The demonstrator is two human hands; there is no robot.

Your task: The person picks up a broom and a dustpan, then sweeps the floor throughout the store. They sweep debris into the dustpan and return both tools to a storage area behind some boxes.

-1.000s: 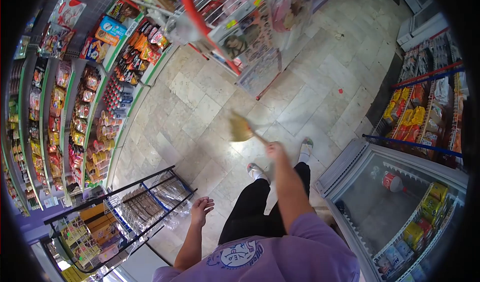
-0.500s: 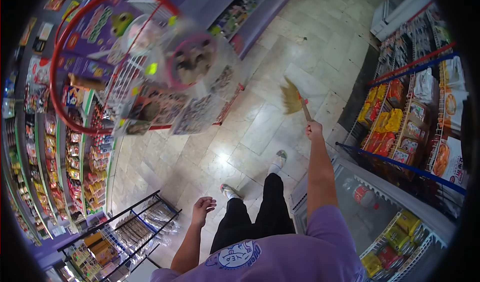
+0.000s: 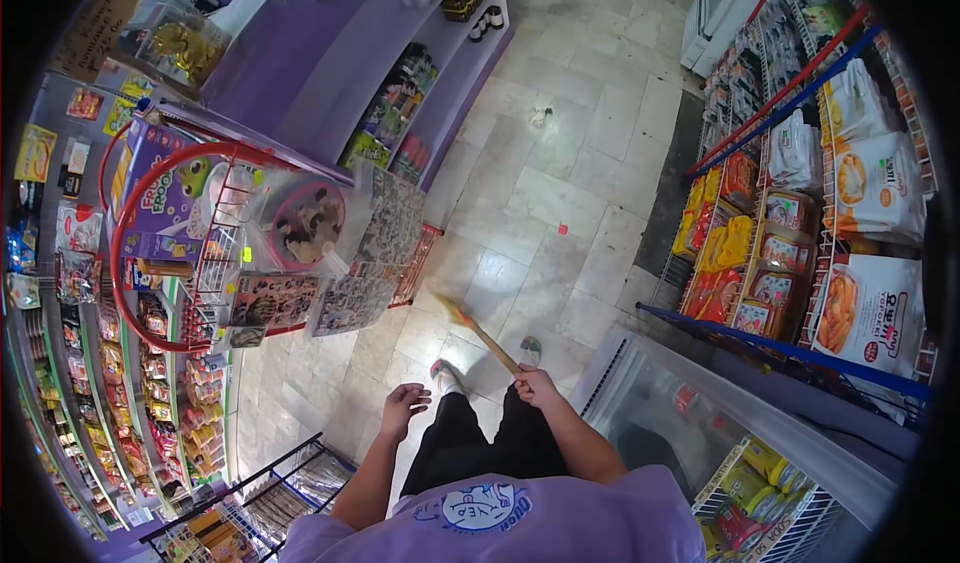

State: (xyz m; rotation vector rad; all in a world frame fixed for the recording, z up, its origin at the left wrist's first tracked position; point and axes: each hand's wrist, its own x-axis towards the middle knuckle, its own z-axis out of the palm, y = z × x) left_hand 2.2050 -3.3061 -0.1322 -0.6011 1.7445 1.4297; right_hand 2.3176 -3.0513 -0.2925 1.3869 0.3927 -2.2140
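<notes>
My right hand [image 3: 535, 387] is wrapped around the handle of a soft broom [image 3: 488, 341]. The broom slants forward and left in front of my feet, and its bristle end is blurred close to the tiled floor [image 3: 590, 123]. My left hand [image 3: 404, 406] hangs empty to the left of my legs, its fingers loosely bent and apart. A small red scrap [image 3: 562, 229] lies on the tiles beyond the broom.
A red-rimmed wire rack [image 3: 190, 345] with hanging packets stands front left, before a purple counter [image 3: 290, 83]. Snack shelves [image 3: 150, 403] line the left. At right are a shelf of packaged food [image 3: 770, 263] and a glass-topped chiller [image 3: 740, 393]. A black rack [image 3: 270, 478] stands lower left.
My right hand has swung the broom from the far right inward and back, toward my feet. The view has shifted, and the red scrap now shows on the floor. My left hand remains empty.
</notes>
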